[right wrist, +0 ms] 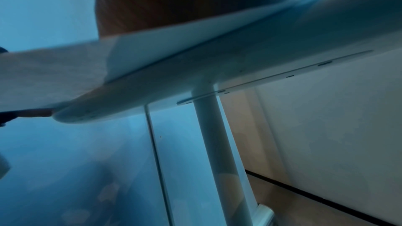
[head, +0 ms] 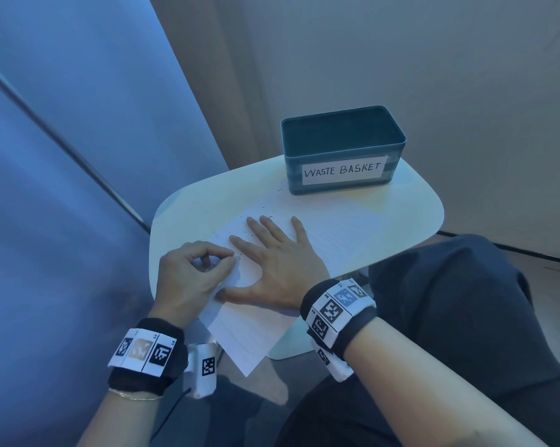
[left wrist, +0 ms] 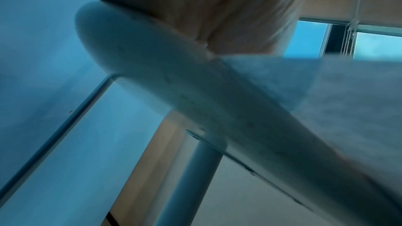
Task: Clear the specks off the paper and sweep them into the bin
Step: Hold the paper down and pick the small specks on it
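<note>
Currently the specks [head: 240, 225] lie on the paper [head: 336, 233] just ahead of the flat, spread right hand [head: 272, 256], toward the bin [head: 343, 150] at the table's [head: 417, 204] far edge. Left hand [head: 188, 272], fingers curled, pinches the paper's near-left edge. The right hand is nearer.

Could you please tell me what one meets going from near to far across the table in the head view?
Overhanging corner of the lined paper → left hand and right hand side by side on the sheet → dark specks → teal bin labelled WASTE BASKET.
</note>
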